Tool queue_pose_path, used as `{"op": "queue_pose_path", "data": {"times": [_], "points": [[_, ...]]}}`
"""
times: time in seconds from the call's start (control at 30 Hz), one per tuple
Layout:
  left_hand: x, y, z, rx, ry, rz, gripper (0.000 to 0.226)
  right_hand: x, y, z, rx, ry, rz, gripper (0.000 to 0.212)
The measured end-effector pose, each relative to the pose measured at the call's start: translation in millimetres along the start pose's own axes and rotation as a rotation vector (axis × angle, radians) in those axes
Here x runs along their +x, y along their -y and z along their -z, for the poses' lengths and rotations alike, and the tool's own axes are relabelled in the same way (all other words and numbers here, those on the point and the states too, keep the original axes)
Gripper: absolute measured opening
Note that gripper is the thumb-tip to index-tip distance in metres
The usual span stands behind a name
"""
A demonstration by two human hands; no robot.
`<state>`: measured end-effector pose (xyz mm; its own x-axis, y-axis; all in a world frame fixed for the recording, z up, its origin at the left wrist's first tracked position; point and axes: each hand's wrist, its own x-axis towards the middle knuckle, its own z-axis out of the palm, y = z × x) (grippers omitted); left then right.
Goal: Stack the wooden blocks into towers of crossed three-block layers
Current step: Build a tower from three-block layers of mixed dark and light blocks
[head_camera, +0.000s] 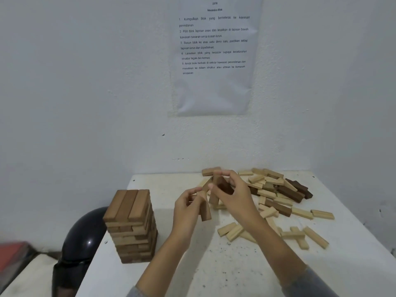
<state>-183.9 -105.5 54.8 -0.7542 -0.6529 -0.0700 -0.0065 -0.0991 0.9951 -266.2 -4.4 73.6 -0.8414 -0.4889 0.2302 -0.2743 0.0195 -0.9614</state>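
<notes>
Working at a white table [214, 266] set against a wall. Left hand [186, 207] curled round a mid-brown block [205, 210], held near upright, lower end clear of the table. Right hand [234, 195] just beside it, fingers pinching a dark-brown block [225, 186] together with at least one lighter block; exact count in that grip unclear. Both hands raised over the table's middle. At near left, a tall tower [131, 228] of crossed layers, three mid-brown blocks side by side on top. At far right, a loose pile [276, 189] of pale and dark blocks lying flat, with pale strays [233, 231] nearer. Printed sheet [214, 56] on the wall above. Dark glossy rounded object [83, 239] left of the table, beside the tower.
</notes>
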Motion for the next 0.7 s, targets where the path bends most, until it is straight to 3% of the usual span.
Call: {"op": "queue_pose_path", "data": {"times": [0.33, 0.7], "points": [[-62.3, 31.4, 36.2, 0.198, 0.113, 0.016, 0.028, -78.4, -31.1, -12.1, -0.025, 0.068, -0.159, 0.018], [-92.6, 57.2, 53.6, 0.217, 0.144, 0.022, 0.033, -109.8, -38.2, -15.8, -0.311, 0.123, -0.21, 0.027]]}}
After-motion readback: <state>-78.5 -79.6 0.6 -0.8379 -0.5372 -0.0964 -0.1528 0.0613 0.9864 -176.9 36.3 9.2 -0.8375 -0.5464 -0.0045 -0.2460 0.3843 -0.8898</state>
